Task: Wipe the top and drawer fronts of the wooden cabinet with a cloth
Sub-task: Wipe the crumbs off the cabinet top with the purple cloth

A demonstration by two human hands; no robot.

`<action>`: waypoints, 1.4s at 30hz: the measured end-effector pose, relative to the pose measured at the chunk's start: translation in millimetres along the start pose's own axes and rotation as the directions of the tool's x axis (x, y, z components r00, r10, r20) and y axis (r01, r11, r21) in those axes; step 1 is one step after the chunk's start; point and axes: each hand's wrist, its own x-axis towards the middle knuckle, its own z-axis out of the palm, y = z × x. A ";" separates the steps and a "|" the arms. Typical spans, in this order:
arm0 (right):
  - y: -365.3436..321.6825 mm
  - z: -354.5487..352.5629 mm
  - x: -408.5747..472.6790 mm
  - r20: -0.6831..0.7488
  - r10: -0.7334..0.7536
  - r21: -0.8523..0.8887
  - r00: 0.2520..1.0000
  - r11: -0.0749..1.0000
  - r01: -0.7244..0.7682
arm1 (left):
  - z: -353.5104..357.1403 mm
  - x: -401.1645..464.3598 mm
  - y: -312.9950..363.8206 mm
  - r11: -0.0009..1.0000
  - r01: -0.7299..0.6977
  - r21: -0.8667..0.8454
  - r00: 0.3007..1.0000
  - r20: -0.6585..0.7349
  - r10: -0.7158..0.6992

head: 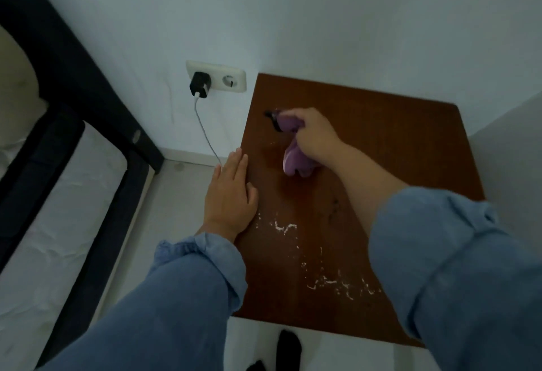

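Observation:
The wooden cabinet's brown top fills the middle of the head view, seen from above. White crumbs or dust are scattered over its near half. My right hand grips a bunched purple cloth above the top's far left part, with a small dark thing sticking out beyond the fingers. My left hand rests flat, fingers straight, on the top's left edge. The drawer fronts are out of sight below.
A white wall socket holds a black charger whose white cable hangs to the floor left of the cabinet. A dark bed frame with a white mattress stands at the left. Dark-socked feet show below the cabinet's front edge.

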 end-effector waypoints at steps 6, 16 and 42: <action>-9.7 2.5 92.1 -0.106 -0.082 -0.160 0.991 0.985 0.064 | 12.5 12.5 -6.0 0.995 0.012 -0.099 1.000 0.006 -0.012; 6.9 38.5 167.7 -0.147 -0.201 -0.398 0.968 0.908 0.128 | 11.5 17.0 -5.1 0.983 0.045 -0.180 0.999 0.037 -0.039; 7.7 79.7 -109.5 0.041 -0.101 -0.214 0.994 0.971 0.107 | -8.9 -35.6 -17.3 0.944 0.103 -0.314 0.994 0.074 -0.084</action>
